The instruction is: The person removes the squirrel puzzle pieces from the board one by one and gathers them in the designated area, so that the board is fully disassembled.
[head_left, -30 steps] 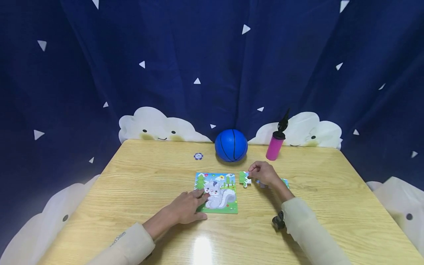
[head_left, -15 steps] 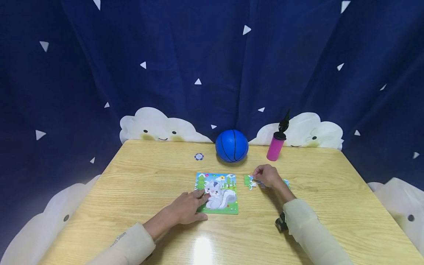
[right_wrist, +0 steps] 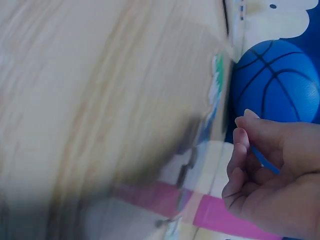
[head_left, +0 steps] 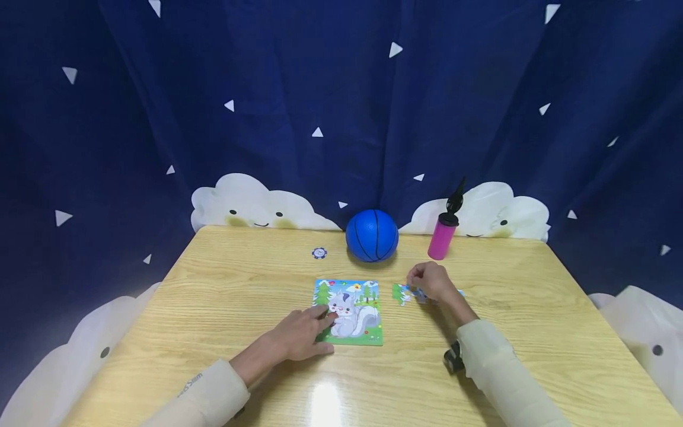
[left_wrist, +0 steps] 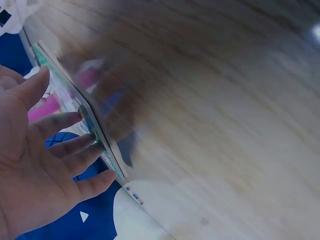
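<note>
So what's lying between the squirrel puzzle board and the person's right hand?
A loose green puzzle piece lies on the table between the puzzle board and the right hand, seen in the head view.

The head view looks forward and down over the whole worktop. Both wrist views skim close along it, tilted, each sharing the blue ball.

A square puzzle board showing a grey squirrel among green trees is lying flat on the table. A few loose puzzle pieces, green, white and blue, are lying just right of it.
</note>
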The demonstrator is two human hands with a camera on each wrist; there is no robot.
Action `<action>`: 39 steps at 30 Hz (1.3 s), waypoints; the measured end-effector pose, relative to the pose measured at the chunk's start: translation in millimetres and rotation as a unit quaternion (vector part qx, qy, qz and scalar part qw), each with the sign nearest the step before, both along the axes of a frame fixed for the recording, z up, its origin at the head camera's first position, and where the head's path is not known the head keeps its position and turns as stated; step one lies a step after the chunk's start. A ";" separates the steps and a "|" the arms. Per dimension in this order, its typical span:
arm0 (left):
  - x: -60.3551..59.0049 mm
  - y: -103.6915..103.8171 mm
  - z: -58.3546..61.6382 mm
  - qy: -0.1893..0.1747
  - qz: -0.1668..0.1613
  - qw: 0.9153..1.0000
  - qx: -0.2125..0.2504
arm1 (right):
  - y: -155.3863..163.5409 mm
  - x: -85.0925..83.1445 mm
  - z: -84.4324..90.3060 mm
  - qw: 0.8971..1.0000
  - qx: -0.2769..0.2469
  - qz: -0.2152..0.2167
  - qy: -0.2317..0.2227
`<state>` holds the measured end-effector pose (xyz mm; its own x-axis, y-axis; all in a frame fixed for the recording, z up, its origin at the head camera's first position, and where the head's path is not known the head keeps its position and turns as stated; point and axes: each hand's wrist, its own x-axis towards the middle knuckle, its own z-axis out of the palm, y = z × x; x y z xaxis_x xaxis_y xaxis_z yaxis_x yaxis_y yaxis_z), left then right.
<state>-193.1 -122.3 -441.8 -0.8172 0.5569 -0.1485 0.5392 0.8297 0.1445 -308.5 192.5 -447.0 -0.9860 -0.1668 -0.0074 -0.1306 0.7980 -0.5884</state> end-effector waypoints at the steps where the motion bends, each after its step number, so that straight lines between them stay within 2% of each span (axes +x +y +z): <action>1: -0.2 -0.4 0.2 -0.002 0.001 1.000 0.002 | -1.6 0.9 1.7 1.000 -0.004 0.006 0.005; 6: -1.2 -1.3 1.3 -0.013 0.003 1.000 0.013 | -13.7 5.8 8.6 0.999 -0.017 0.037 0.016; 13: -0.6 2.5 2.6 -0.007 0.000 1.000 0.014 | -35.6 15.0 14.2 0.999 -0.024 0.048 -0.002; 22: 0.7 19.4 4.1 -0.009 -0.022 1.000 0.020 | -57.8 27.5 3.6 0.995 -0.030 0.089 -0.031; 27: 2.7 27.2 2.2 -0.011 -0.035 0.999 0.015 | -65.8 31.8 -2.4 0.994 -0.044 0.091 -0.046; 34: 4.3 34.4 -1.0 -0.027 -0.026 0.999 0.004 | -72.1 34.0 -6.8 0.994 -0.044 0.079 -0.064; 39: 5.5 38.2 -2.1 -0.023 -0.026 0.999 -0.010 | -71.7 36.0 -7.6 0.994 -0.041 0.081 -0.061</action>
